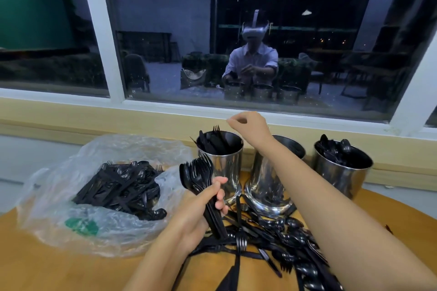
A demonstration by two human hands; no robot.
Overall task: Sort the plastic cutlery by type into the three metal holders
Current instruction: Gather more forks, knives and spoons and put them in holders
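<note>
While we are gripping a fanned bundle of black plastic forks [201, 172] tight in our left hand [208, 198], our right hand [248, 123] is hovering over the left shiny metal cylinder holder [222, 158], fingertips curled together with nothing visible between them. We are judging it best to pinch one handle at a time and drop it handle-down there. One spoon-like piece at the bundle's edge probably belongs in the right metal holder [343, 172], which is holding spoons.
</note>
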